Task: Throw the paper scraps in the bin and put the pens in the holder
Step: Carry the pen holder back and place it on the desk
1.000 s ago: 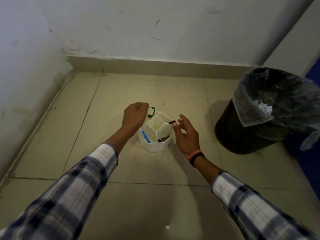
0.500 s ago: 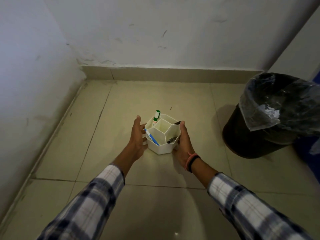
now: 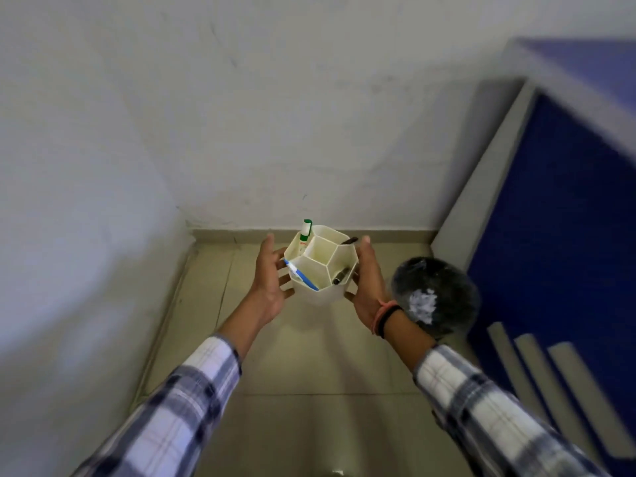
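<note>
A white pen holder (image 3: 321, 293) with honeycomb compartments hangs in the air between both hands. My left hand (image 3: 270, 282) presses its left side and my right hand (image 3: 368, 282) presses its right side. Inside stand a green-capped marker (image 3: 305, 230), a blue pen (image 3: 300, 274) and a dark pen (image 3: 340, 276); another dark pen tip (image 3: 349, 240) pokes over the far rim. Below on the right sits the black bin (image 3: 444, 287) with white paper scraps (image 3: 422, 304) inside.
Pale walls meet in a corner behind the holder. A blue cabinet (image 3: 557, 218) with a grey frame stands on the right, close to the bin. Beige floor tiles (image 3: 303, 366) lie beneath my arms.
Both hands closed on the holder's sides and lifted it off the floor. The view rose, so the bin now looks smaller and lower.
</note>
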